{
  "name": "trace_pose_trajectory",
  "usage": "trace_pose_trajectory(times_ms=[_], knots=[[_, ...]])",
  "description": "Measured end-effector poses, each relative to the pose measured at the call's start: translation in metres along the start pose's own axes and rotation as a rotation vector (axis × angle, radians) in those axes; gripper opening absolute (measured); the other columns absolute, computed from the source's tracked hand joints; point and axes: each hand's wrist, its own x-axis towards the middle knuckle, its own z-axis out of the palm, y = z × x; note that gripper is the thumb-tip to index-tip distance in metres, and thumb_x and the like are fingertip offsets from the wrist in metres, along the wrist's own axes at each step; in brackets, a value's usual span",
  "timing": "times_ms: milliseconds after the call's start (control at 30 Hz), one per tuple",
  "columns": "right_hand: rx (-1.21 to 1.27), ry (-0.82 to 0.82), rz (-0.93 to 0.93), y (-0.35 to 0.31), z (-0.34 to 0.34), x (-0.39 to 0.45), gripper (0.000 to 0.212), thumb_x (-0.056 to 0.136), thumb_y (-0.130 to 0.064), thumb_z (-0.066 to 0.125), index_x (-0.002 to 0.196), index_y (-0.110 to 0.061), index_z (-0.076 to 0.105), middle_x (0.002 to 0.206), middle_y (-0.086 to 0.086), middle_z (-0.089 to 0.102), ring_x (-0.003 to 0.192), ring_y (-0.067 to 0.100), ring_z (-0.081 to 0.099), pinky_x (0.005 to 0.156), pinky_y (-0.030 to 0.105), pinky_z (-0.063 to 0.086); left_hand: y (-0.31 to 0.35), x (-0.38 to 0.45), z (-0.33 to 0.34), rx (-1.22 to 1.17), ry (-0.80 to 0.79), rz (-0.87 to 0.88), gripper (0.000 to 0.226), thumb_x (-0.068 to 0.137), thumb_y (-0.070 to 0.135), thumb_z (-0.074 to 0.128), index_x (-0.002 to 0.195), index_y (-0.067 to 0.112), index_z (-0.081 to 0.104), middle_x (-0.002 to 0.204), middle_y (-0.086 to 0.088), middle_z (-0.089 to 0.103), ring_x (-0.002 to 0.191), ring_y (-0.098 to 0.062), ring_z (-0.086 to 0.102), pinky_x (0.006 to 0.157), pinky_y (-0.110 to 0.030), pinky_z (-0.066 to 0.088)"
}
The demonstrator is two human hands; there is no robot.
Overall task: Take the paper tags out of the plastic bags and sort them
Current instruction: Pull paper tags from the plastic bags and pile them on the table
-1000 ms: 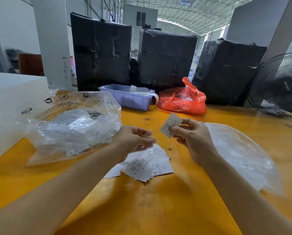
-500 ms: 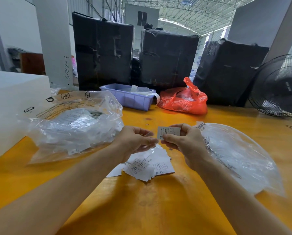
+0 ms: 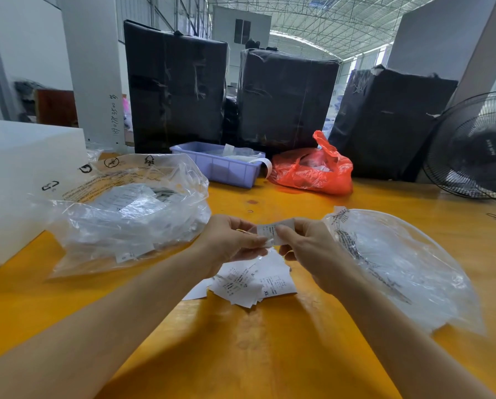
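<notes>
Both hands, left hand point(image 3: 229, 240) and right hand point(image 3: 307, 249), pinch one small white printed paper tag point(image 3: 274, 232) above the loose pile of white tags point(image 3: 252, 280) on the orange counter point(image 3: 270, 349), between two clear plastic bags.

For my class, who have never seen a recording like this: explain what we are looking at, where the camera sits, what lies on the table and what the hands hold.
There is no machine here. A person wears a wide-angle camera on the head, looking forward and down, so you see their own two arms. The left hand and the right hand together pinch one small paper tag above the yellow table. Under the hands lies a loose pile of tags; one reads XL. To the left sits a clear plastic bag with more tags inside; to the right lies a flatter clear bag. Further back stand a lilac tray, a red bag, a fan and black wrapped parcels.
</notes>
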Motion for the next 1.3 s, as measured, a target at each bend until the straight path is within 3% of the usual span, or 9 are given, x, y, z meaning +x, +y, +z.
trace_pose_trajectory(times_ms=[133, 300, 467, 600, 733, 1100, 1300], knots=[[0.054, -0.037, 0.021, -0.001, -0.001, 0.002, 0.025, 0.098, -0.006, 0.040, 0.093, 0.002, 0.063, 0.071, 0.008, 0.051, 0.058, 0.011, 0.046, 0.054, 0.023, 0.041, 0.002, -0.001, 0.000, -0.017, -0.029, -0.008, 0.006, 0.079, -0.005, 0.066, 0.082, -0.002, 0.062, 0.066, -0.014, 0.070, 0.056, -0.021, 0.070, 0.051, -0.023, 0.056], [0.161, 0.089, -0.037, 0.000, -0.006, 0.004, 0.013, 0.093, -0.003, 0.053, 0.099, -0.001, 0.064, 0.073, 0.008, 0.058, 0.055, 0.012, 0.049, 0.053, 0.023, 0.046, 0.004, 0.000, -0.001, -0.059, -0.092, -0.030, 0.008, 0.083, 0.004, 0.063, 0.085, -0.004, 0.065, 0.073, -0.018, 0.072, 0.064, -0.024, 0.071, 0.060, -0.025, 0.059], [0.147, 0.006, -0.054, 0.002, -0.008, 0.003, 0.012, 0.091, -0.006, 0.059, 0.083, -0.010, 0.068, 0.068, 0.004, 0.063, 0.054, 0.009, 0.053, 0.052, 0.019, 0.046, 0.003, -0.002, -0.001, -0.009, -0.103, -0.028, 0.008, 0.084, 0.008, 0.063, 0.083, 0.000, 0.066, 0.072, -0.014, 0.073, 0.064, -0.022, 0.072, 0.058, -0.025, 0.059], [0.088, 0.202, -0.136, 0.003, -0.010, 0.005, 0.015, 0.090, -0.005, 0.059, 0.078, -0.011, 0.066, 0.064, 0.004, 0.061, 0.051, 0.006, 0.054, 0.050, 0.020, 0.047, 0.004, -0.002, -0.001, -0.015, -0.109, -0.028, 0.009, 0.083, 0.008, 0.064, 0.085, -0.001, 0.066, 0.077, -0.016, 0.073, 0.067, -0.022, 0.072, 0.056, -0.023, 0.057], [0.176, 0.356, -0.168, 0.002, -0.017, 0.006, 0.014, 0.093, -0.009, 0.056, 0.081, -0.015, 0.061, 0.076, 0.004, 0.066, 0.054, 0.003, 0.062, 0.055, 0.016, 0.053, 0.003, -0.002, -0.002, -0.005, -0.088, -0.037, 0.006, 0.083, 0.005, 0.066, 0.086, -0.001, 0.066, 0.077, -0.015, 0.073, 0.065, -0.020, 0.072, 0.058, -0.023, 0.058], [0.099, 0.267, -0.233, 0.002, -0.012, 0.004, 0.009, 0.091, -0.007, 0.058, 0.085, -0.010, 0.063, 0.077, 0.006, 0.069, 0.057, 0.012, 0.067, 0.057, 0.021, 0.056, 0.004, -0.002, -0.002, 0.004, -0.094, -0.052, 0.010, 0.082, 0.003, 0.067, 0.090, -0.002, 0.066, 0.080, -0.017, 0.073, 0.066, -0.021, 0.072, 0.055, -0.023, 0.057], [0.062, 0.227, -0.235, 0.003, -0.010, 0.002, 0.013, 0.089, -0.007, 0.061, 0.080, -0.017, 0.062, 0.079, 0.003, 0.070, 0.061, 0.012, 0.069, 0.057, 0.019, 0.055, 0.005, -0.005, -0.001, 0.018, -0.095, -0.041, 0.009, 0.084, 0.006, 0.066, 0.090, 0.000, 0.067, 0.081, -0.016, 0.073, 0.067, -0.021, 0.072, 0.054, -0.022, 0.056]])
